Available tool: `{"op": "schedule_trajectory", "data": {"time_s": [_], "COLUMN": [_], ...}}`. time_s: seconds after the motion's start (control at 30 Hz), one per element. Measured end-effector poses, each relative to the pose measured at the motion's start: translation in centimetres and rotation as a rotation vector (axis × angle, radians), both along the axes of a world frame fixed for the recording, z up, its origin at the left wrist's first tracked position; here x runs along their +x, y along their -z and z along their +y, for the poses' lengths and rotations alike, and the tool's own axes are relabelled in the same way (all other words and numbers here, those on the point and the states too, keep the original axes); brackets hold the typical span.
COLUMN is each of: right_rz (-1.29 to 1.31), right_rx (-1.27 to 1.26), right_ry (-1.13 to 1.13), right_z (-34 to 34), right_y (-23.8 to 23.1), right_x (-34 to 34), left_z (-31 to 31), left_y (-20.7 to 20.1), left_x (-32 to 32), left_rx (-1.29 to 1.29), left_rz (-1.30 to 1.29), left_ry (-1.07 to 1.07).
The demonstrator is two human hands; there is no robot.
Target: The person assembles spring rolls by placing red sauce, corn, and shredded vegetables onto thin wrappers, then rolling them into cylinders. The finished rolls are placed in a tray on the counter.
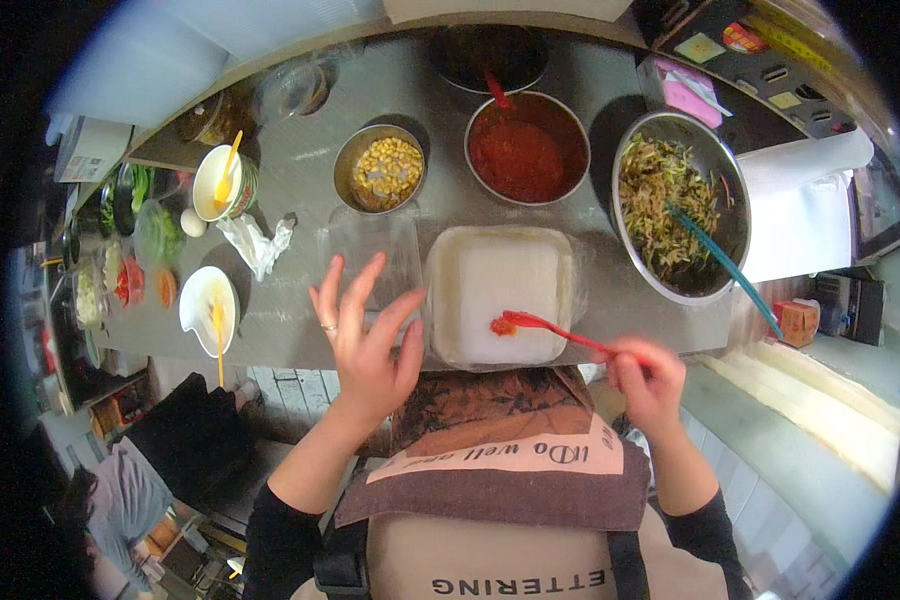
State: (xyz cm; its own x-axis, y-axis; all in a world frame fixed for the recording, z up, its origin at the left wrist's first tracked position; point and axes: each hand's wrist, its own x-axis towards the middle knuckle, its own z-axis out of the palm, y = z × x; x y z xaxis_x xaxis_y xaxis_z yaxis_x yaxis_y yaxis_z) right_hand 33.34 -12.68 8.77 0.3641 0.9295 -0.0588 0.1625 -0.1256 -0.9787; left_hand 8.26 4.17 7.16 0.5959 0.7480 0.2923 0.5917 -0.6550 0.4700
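My right hand (650,388) is closed round the handle of a red spoon (560,330). The spoon's tip rests at a small dab of red sauce (502,325) on a smooth white slab or sheet, whose kind I cannot make out, in a rounded square clear plastic tray (438,300). My left hand (368,345) is held left of the tray, its fingers spread and nothing in it. Beyond its fingertips lies a flat clear plastic piece, perhaps a lid (395,240). Behind the tray stands a metal bowl of red sauce (518,160).
A metal bowl of yellow kernels (385,172) stands back left. At right, a large bowl of shredded mix (660,200) holds a teal-handled utensil (725,265). Leftward are two white bowls (208,345) with yellow spoons, crumpled tissue (260,243) and an egg (193,222). A person (130,500) is at lower left.
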Motion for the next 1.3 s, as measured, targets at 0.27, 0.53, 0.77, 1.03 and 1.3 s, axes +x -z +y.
{"op": "schedule_trajectory", "data": {"time_s": [0.27,0.53,0.77,1.03,1.3], "right_rz": [0.553,0.605,0.733,0.348,-0.34], "right_rx": [-0.195,0.069,0.052,0.252,0.039], "right_ry": [0.281,0.295,0.437,0.926,0.301], "right_z": [-1.2,7.4,0.6,-3.1,7.0], "right_y": [3.2,-1.9,0.6,1.8,-3.3], "right_x": [0.0,0.9,3.2,16.1,16.4], "left_z": [0.1,11.7,17.3,16.8,15.9], "left_y": [0.7,-0.7,1.1,2.7,1.2], "left_x": [-1.0,-0.2,5.6,5.8,5.9], "left_rx": [-0.016,-0.213,-0.305,-0.297,-0.227], "left_rz": [-0.036,-0.094,0.403,0.39,0.315], "left_ry": [-0.062,-0.083,0.259,0.301,0.192]}}
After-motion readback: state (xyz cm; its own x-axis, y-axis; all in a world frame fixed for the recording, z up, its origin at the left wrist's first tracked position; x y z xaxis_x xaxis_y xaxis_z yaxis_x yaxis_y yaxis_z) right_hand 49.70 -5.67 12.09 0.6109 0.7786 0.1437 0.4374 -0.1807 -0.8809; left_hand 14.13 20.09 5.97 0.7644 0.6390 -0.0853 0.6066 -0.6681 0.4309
